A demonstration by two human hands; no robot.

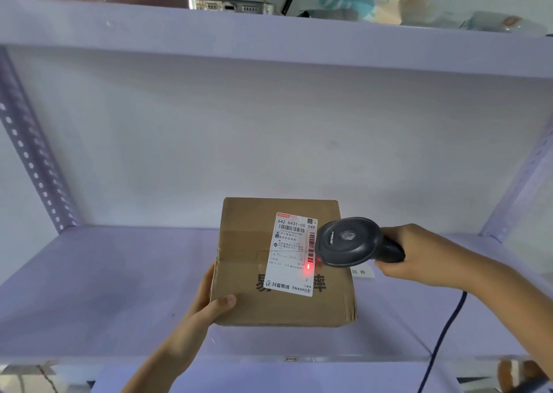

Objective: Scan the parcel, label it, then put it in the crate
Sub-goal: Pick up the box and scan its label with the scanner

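A brown cardboard parcel [248,261] rests on the white shelf board [104,288], with a white shipping label [291,255] stuck on its top face. My left hand [209,300] grips the parcel's near left corner, thumb on top. My right hand [419,255] holds a black handheld barcode scanner [348,241] by its handle, its head just right of the label. A red scan light glows on the label's lower right edge beside a vertical barcode. No crate is in view.
The scanner's dark cable [443,341] runs down past the shelf's front edge at the right. An upper shelf [269,36] carries a silver device and wrapped packets. A perforated metal upright [33,159] stands at the left. A small paper tag [362,272] lies beside the parcel.
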